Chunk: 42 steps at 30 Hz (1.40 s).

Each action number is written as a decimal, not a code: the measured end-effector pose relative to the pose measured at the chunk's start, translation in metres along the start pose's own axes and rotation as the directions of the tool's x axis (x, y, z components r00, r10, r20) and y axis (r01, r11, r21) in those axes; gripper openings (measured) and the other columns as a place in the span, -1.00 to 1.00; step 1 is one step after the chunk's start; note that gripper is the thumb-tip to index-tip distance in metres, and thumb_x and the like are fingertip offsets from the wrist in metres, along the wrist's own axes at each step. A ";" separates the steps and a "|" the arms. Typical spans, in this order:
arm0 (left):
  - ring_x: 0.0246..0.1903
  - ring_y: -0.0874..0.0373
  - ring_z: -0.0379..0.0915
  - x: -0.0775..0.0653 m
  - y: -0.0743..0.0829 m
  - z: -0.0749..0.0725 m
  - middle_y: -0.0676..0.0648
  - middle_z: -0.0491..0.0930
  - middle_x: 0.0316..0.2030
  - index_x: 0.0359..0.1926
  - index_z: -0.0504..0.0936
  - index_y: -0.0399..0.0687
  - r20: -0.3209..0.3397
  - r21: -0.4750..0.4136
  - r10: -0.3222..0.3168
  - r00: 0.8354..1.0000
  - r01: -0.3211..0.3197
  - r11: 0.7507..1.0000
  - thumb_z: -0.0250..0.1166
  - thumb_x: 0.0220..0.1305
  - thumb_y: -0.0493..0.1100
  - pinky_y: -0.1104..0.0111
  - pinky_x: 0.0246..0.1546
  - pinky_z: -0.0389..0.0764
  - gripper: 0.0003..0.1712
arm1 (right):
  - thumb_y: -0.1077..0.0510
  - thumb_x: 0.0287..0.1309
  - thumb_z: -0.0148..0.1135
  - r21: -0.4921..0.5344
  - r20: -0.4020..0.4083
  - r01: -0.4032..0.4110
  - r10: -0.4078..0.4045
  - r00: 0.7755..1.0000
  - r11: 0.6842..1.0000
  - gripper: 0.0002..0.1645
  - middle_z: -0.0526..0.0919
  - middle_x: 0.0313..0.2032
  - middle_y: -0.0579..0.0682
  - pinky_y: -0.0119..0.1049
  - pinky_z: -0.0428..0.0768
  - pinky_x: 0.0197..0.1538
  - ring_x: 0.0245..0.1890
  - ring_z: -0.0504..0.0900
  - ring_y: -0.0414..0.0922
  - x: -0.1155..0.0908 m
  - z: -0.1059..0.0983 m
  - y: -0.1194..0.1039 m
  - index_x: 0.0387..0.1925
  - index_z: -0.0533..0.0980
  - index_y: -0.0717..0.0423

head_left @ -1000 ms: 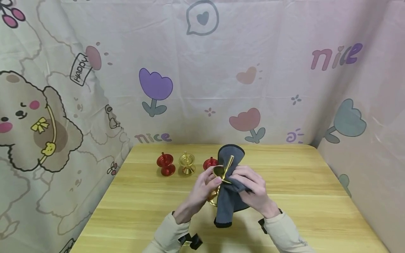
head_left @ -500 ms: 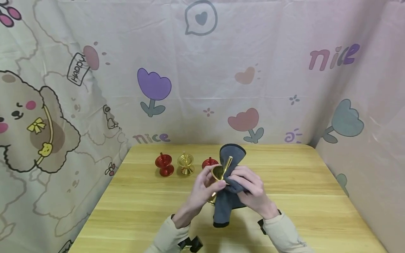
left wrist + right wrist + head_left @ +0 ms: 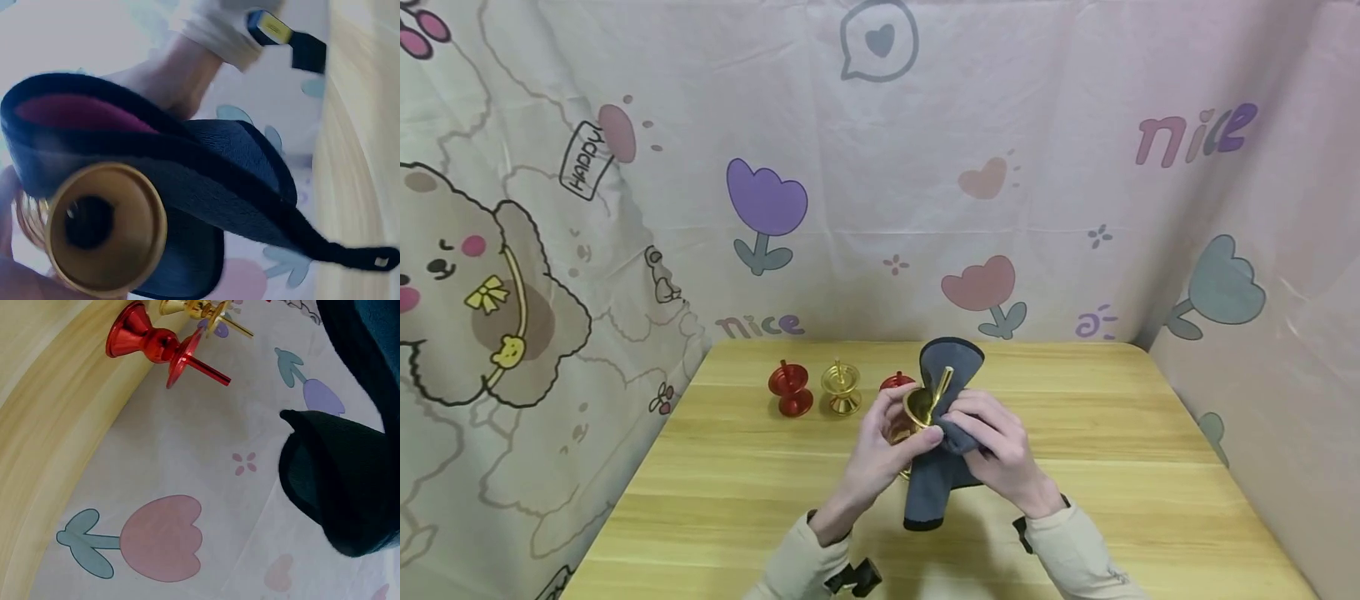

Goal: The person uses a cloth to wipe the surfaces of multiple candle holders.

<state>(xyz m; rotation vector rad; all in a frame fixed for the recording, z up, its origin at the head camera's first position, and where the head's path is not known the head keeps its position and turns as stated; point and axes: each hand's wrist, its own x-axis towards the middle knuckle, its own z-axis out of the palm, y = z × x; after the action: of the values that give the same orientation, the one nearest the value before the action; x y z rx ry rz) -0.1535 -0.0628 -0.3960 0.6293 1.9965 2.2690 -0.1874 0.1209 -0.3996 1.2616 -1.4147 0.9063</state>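
My left hand (image 3: 876, 446) grips a gold metal candle holder (image 3: 916, 406) by its dish, thumb in front and fingers behind. The holder is tilted, and its thin tube points up and right. In the left wrist view its hollow round base (image 3: 134, 228) faces the camera. My right hand (image 3: 1003, 442) pinches a grey-blue cloth (image 3: 927, 492) with black edging against the dish's right side. One end of the cloth stands up behind the tube; another hangs below the hands. In the right wrist view only a dark fold of cloth (image 3: 356, 475) shows, and no fingers.
On the wooden table (image 3: 745, 500), toward the back left, stand a red candle holder (image 3: 788, 381) and a gold one (image 3: 841, 381). Another red holder (image 3: 895, 382) stands behind my left hand, partly hidden. A printed curtain (image 3: 880, 183) closes off the back and sides.
The gold holder has turned a little in my left hand, and the left thumb has shifted right along its rim. The hanging end of the cloth has moved slightly left and up.
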 end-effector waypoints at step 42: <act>-0.15 0.30 0.51 0.006 0.006 0.000 -0.08 0.62 -0.04 0.36 0.35 -0.18 0.024 0.006 -0.099 0.995 0.099 0.995 0.24 0.43 -0.08 0.48 -0.05 0.55 -0.42 | 0.33 0.35 0.16 0.010 -0.007 -0.047 0.047 0.999 0.999 -0.78 0.66 -0.35 0.22 -0.25 0.62 0.02 -0.28 0.62 0.05 -0.001 -0.006 0.003 -0.35 0.64 0.42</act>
<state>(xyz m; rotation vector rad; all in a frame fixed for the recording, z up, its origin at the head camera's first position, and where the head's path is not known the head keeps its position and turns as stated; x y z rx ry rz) -0.1577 -0.0622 -0.3886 0.5429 1.9760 2.1909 -0.1892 0.1271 -0.3994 1.2356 -1.4406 0.9496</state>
